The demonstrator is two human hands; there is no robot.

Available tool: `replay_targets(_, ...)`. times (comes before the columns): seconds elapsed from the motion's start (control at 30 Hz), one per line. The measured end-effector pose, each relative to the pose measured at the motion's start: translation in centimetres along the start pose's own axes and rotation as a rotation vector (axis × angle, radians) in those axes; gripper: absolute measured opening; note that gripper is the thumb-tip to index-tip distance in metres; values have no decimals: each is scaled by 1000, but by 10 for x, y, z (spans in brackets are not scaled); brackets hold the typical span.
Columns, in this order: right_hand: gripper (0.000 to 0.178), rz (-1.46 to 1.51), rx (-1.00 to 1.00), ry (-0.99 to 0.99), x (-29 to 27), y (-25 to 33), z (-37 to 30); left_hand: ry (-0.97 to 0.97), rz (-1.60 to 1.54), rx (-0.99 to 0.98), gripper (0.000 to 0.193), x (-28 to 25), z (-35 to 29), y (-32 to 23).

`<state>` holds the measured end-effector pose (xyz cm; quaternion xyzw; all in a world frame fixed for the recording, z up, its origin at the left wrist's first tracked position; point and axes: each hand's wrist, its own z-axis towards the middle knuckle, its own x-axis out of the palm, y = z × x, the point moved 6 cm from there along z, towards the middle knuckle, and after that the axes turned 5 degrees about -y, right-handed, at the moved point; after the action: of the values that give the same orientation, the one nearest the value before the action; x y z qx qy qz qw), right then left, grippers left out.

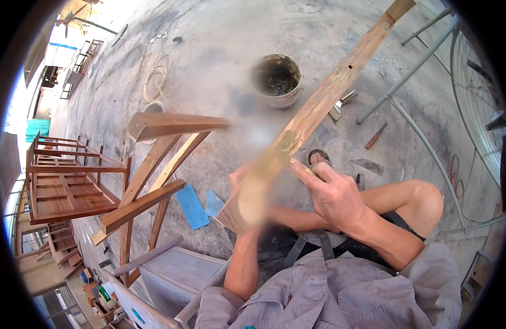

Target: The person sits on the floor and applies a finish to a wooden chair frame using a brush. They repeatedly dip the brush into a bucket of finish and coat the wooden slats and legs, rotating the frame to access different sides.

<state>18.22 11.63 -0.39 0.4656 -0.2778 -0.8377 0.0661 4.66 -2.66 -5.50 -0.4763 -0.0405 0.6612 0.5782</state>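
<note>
A long wooden board (332, 82) slants up across the middle to the far right, with a small dark hole and yellowish-green patches of paste on its face. Its near end is blurred by a smear in the picture. My left hand (239, 175) grips the board near that end, mostly hidden behind the wood. Just right of the board is my right hand (335, 192), fingers curled and index finger pointing at its edge. Something small and yellowish shows between those fingers, too little to name.
A dirty bucket (288, 98) stands beyond the board. Putty knives (345, 101), a wooden-handled tool (376, 136) and a flat metal blade (368, 165) lie on the right. Wooden frame parts (143, 203), blue sheets (191, 207) and a grey metal stand (401, 82) surround me.
</note>
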Motion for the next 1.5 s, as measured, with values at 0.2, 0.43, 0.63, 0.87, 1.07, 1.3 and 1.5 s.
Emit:
replay_targets(0.2, 63, 67, 80, -104, -9, -28, 15, -45, -37, -67, 38, 0, -10, 14)
replay_targets(0.43, 64, 175, 19, -77, -9, -19, 10, -54, -23, -40, 36, -1, -7, 9)
replay_targets(0.63, 65, 96, 11, -42, -7, -15, 0, -41, 52, -29, 35, 0, -4, 1)
replay_targets(0.87, 63, 144, 41, -112, -7, -35, 11, -76, 94, 54, 35, -2, 8, -12)
replay_targets(1.07, 56, 149, 24, -30, -14, 7, 15, -39, 134, 92, 35, -3, 12, -17)
replay_targets(1.3, 64, 213, 19, -19, -6, -5, 11, -24, 268, 90, 35, 2, -3, 7)
replay_targets(1.5, 61, 196, 55, -43, -15, -19, 23, -48, 78, -2, 39, -4, 3, 4)
